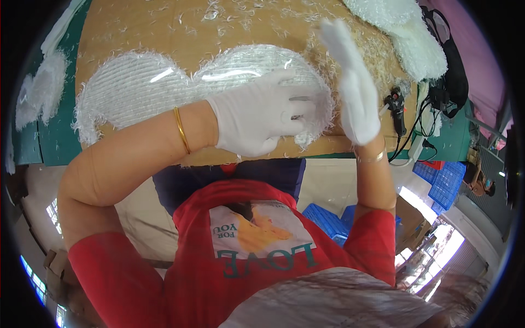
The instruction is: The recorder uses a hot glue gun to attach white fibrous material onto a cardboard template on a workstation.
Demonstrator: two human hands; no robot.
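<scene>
A white shaggy-edged piece with two rounded lobes lies on a brown cardboard sheet; its upper face is ribbed and glossy. My left hand, in a white glove, rests palm down across the right lobe with its fingers spread. Just to the right of the piece, my right hand, also gloved in white, is held edge-on above the cardboard. Its fingers are stretched out together and empty, their tips smeared by motion. A black glue gun with a cable lies to the right of this hand.
White fuzzy pieces lie at the upper right, and another at the left on the green table. White fibre scraps litter the cardboard. Black cables run down the right side. Blue crates stand beyond the table, near another person.
</scene>
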